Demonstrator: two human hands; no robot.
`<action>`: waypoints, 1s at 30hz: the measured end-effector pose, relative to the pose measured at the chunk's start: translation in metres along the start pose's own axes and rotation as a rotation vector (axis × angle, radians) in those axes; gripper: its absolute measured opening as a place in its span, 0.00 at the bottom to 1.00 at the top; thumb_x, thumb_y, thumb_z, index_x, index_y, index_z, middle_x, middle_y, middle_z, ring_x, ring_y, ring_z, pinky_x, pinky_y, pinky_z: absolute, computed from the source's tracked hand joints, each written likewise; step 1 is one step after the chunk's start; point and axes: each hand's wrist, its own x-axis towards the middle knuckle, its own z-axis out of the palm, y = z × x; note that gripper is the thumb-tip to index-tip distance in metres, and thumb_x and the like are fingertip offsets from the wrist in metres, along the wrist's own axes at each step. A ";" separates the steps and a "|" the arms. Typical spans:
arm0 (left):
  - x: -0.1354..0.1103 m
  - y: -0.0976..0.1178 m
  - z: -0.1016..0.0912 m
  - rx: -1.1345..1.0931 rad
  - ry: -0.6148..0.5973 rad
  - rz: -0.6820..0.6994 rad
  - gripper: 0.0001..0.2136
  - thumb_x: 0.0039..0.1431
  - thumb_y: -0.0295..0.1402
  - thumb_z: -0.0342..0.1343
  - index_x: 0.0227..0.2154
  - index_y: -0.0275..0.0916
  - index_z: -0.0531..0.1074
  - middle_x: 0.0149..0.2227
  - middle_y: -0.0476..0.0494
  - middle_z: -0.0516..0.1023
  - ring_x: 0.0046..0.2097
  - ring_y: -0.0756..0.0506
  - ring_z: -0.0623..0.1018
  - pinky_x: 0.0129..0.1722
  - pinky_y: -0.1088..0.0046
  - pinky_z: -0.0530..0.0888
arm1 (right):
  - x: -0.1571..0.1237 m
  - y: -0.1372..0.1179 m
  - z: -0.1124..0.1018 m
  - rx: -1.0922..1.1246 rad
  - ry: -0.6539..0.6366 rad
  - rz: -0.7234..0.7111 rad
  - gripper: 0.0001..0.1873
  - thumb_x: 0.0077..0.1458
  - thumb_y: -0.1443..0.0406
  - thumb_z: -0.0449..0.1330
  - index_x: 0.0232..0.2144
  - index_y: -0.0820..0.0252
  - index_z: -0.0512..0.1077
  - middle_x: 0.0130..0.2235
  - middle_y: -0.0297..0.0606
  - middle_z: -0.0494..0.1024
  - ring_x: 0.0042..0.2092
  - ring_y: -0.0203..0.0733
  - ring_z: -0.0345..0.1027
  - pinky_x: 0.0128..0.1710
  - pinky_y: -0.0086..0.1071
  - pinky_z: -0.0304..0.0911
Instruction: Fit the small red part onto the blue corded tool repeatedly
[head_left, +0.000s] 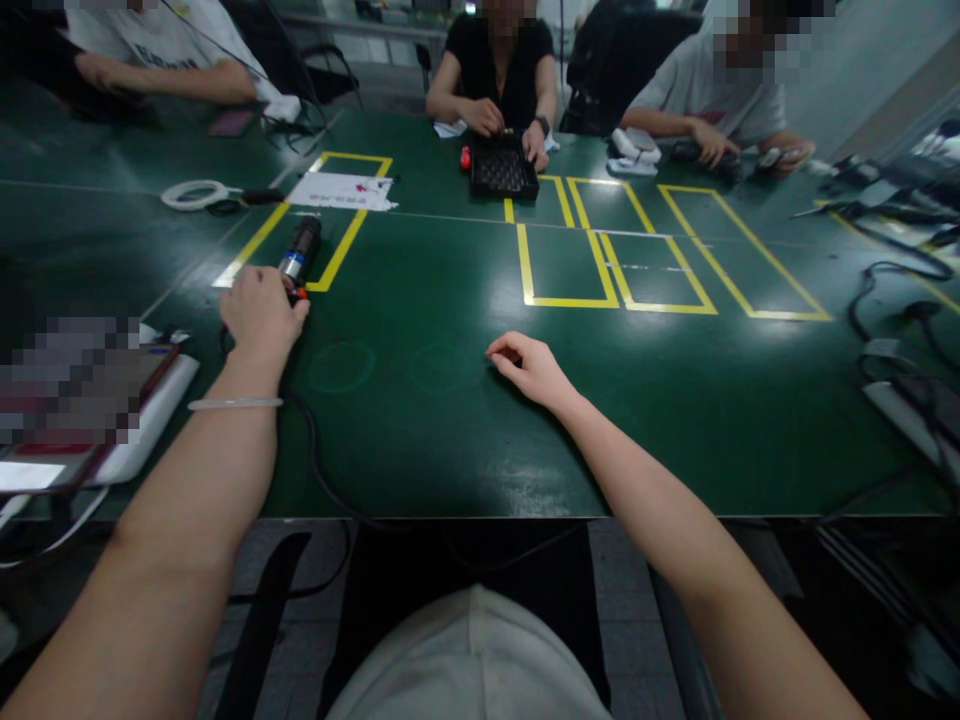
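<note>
My left hand [261, 312] is closed round the near end of a black electric screwdriver [300, 250] that lies on the green table [465, 440], its cable [319, 470] trailing back toward me. A thin white bracelet circles that wrist. My right hand [529, 368] rests on the table near the middle, fingers curled in loosely; whether anything is inside them is hidden.
Yellow tape rectangles [622, 270] mark the table. A person opposite works at a black tray [502, 172]. Two more people sit at the far left and far right. A paper sheet [341, 190], a white ring [195, 194] and cables [892, 300] lie around.
</note>
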 end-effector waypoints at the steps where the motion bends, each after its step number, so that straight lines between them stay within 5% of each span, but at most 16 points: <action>1: 0.000 0.000 0.000 0.000 0.001 -0.001 0.23 0.64 0.41 0.54 0.54 0.28 0.69 0.58 0.30 0.66 0.53 0.37 0.68 0.52 0.60 0.65 | 0.000 0.000 0.000 -0.004 0.000 0.003 0.05 0.59 0.67 0.57 0.36 0.59 0.74 0.36 0.38 0.78 0.35 0.39 0.70 0.40 0.34 0.65; 13: 0.001 0.002 0.011 -0.195 0.083 -0.147 0.20 0.69 0.37 0.48 0.53 0.24 0.66 0.51 0.33 0.68 0.51 0.38 0.67 0.51 0.58 0.61 | 0.000 -0.001 0.001 -0.015 0.000 -0.014 0.06 0.60 0.66 0.57 0.36 0.59 0.74 0.35 0.38 0.78 0.35 0.39 0.70 0.39 0.33 0.64; 19: 0.002 0.008 0.005 -0.368 0.181 0.018 0.12 0.67 0.33 0.51 0.47 0.29 0.68 0.49 0.38 0.69 0.52 0.41 0.65 0.56 0.58 0.60 | 0.000 -0.001 0.001 -0.017 0.003 -0.002 0.06 0.60 0.65 0.57 0.36 0.59 0.74 0.36 0.38 0.78 0.36 0.39 0.70 0.39 0.33 0.65; 24: -0.024 0.060 -0.014 -0.988 -0.184 0.245 0.13 0.68 0.36 0.50 0.46 0.32 0.72 0.37 0.44 0.75 0.38 0.48 0.74 0.44 0.69 0.71 | -0.001 -0.004 0.002 0.007 -0.009 -0.001 0.06 0.60 0.65 0.57 0.36 0.59 0.74 0.36 0.37 0.78 0.35 0.38 0.70 0.39 0.33 0.65; 30: -0.083 0.127 -0.031 -1.143 -0.645 0.590 0.25 0.66 0.40 0.54 0.62 0.34 0.65 0.34 0.44 0.76 0.33 0.48 0.76 0.37 0.71 0.73 | -0.002 -0.012 0.004 0.210 -0.060 0.023 0.10 0.58 0.63 0.60 0.42 0.59 0.72 0.37 0.36 0.78 0.34 0.36 0.69 0.37 0.32 0.65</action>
